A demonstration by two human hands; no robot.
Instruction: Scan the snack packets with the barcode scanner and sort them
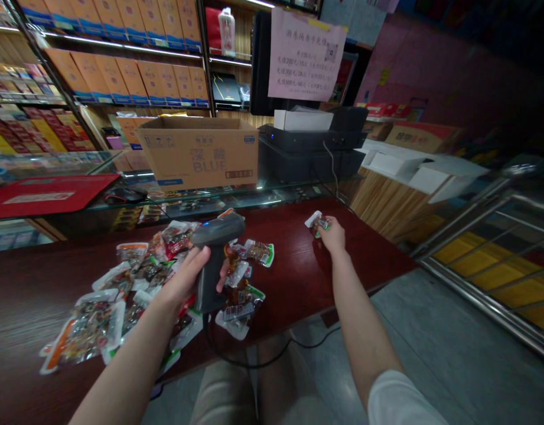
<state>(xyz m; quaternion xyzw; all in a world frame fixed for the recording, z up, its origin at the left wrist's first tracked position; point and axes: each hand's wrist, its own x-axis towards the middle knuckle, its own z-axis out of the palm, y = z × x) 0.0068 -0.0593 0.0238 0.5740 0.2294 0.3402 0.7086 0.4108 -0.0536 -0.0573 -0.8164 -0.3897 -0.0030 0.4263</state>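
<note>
And here's the left hand (pixel 187 277), clamped round the handle of one black scanner (pixel 212 260), the fingers partly hidden behind it! Out near the table's right end, the right hand (pixel 334 236) pinches one small clear packet (pixel 316 224), its near end lost under the fingers; resting on the dark red table (pixel 289 289) or just above, can't tell. To the left, a heap of packets (pixel 143 274), overlapping too thickly for a full count, partly blocked by the left forearm; brownish contents inside, too small to name. One black cable (pixel 272 365) loops below the near edge, its far end hard to follow. Behind, one open-topped cardboard box (pixel 205 153), its floor hidden by the front wall; left of it, one mouse (pixel 126 195). And one pink sheet (pixel 305 56) covers much of a black monitor (pixel 260 71), its smaller print unreadable
</note>
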